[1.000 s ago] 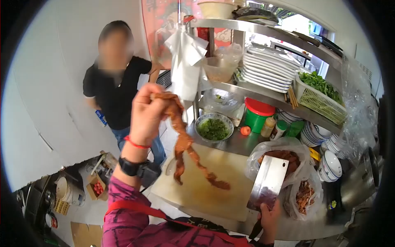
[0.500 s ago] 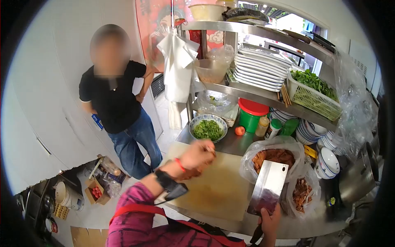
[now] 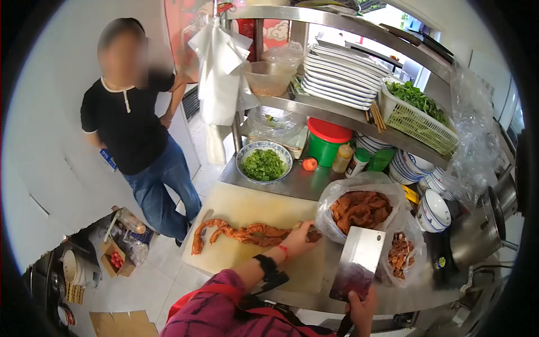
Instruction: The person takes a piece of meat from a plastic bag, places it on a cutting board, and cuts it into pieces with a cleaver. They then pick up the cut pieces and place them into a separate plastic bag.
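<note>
Standing to the left of the cutting board (image 3: pixel 247 210), off the counter, a person in a black shirt (image 3: pixel 129 135) looks on with hands on hips. Across the board itself a long, reddish-brown strip of braised meat (image 3: pixel 247 233) lies stretched out, its curled end near the board's left edge and its other end under the left hand (image 3: pixel 300 238), whose fingers are pressed down together on the meat near the board's right side. No cuts show along the strip: it looks whole, so the laying-out seems done and the slicing not yet begun. Just right of the board, the right hand (image 3: pixel 362 303) is clenched around the handle of a cleaver (image 3: pixel 359 264), blade held upright and clear of the meat. Behind the board, toward the shelves, sit a bowl of chopped greens (image 3: pixel 264 163) and a small tomato (image 3: pixel 309 164). Farther right of the board, an open plastic bag (image 3: pixel 362 208) holds more of the same brown meat, and a smaller bag (image 3: pixel 400 253) beside it holds darker pieces. Whether those pieces are already chopped is too small to tell.
</note>
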The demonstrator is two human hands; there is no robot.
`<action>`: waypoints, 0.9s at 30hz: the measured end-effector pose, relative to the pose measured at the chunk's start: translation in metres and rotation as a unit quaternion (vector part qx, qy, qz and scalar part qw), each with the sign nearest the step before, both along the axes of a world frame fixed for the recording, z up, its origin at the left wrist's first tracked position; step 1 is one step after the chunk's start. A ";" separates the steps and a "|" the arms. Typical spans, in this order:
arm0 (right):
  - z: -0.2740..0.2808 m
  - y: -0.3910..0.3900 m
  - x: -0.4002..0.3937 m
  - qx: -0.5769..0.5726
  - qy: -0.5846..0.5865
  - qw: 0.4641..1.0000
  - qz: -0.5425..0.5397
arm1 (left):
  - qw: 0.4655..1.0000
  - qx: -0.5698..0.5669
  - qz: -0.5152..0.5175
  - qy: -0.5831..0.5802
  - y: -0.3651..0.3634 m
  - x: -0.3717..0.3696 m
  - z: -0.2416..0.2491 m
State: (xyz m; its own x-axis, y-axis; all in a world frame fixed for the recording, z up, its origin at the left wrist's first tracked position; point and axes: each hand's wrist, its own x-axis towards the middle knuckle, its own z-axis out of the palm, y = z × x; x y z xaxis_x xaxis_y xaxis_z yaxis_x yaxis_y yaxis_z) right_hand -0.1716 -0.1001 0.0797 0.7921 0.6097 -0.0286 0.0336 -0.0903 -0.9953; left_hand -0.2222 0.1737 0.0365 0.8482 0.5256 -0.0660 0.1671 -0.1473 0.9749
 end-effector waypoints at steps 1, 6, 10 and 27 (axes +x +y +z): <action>0.002 0.002 -0.002 -0.002 0.001 1.000 -0.008 | 0.995 0.099 -0.011 -0.006 0.009 -0.010 -0.004; 0.010 0.011 -0.007 -0.049 0.043 0.998 -0.007 | 0.880 0.469 0.016 0.066 0.063 -0.085 -0.011; -0.001 0.019 -0.003 -0.075 0.042 0.996 0.005 | 0.861 0.490 -0.047 0.125 0.082 -0.130 -0.030; 0.004 0.047 -0.033 -0.315 -0.181 0.929 0.071 | 0.868 0.480 -0.102 0.075 0.067 -0.110 -0.020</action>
State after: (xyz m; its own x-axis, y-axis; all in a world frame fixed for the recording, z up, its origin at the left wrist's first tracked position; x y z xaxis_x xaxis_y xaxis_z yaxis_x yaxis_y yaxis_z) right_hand -0.2043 -0.0528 0.0835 0.7320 0.6618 -0.1620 0.4127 -0.6198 -0.6675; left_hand -0.3325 0.2412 0.0163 0.9500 0.2387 0.2012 0.1558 -0.9210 0.3572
